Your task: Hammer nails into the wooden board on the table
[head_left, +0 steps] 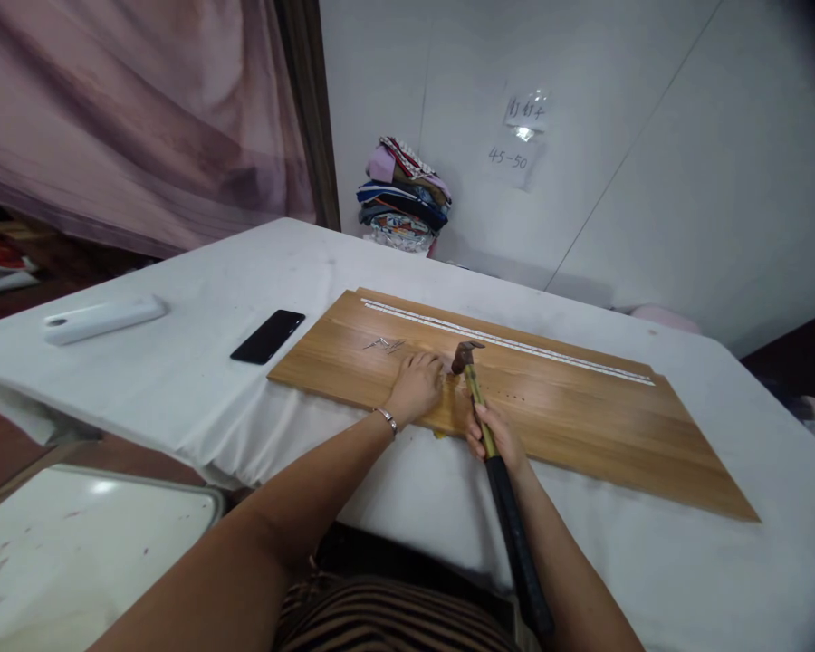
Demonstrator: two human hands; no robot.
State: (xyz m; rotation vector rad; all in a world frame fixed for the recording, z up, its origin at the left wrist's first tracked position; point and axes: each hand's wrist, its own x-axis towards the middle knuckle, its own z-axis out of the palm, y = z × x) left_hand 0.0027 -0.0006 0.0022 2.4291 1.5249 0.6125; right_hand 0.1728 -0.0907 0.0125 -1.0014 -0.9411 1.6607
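Hammer (506, 498) gripped in right hand (506, 438); left hand (416, 385) curled, hold unclear; dots (507, 396) are made, nails (382, 343) left loose toward board's (584, 417) left edge.

nails (383, 342) too small to count, curtain (142, 118) cropped

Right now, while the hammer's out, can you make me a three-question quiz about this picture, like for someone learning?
1. Which hand grips the metal-headed hammer with the yellow and black handle?
2. True or false: the flat black phone lies on the white cloth, off the brown wooden board.
3. What lies loose on the board? A) coins, B) small silver nails, C) crayons.

Key: 1. The right hand. 2. True. 3. B.
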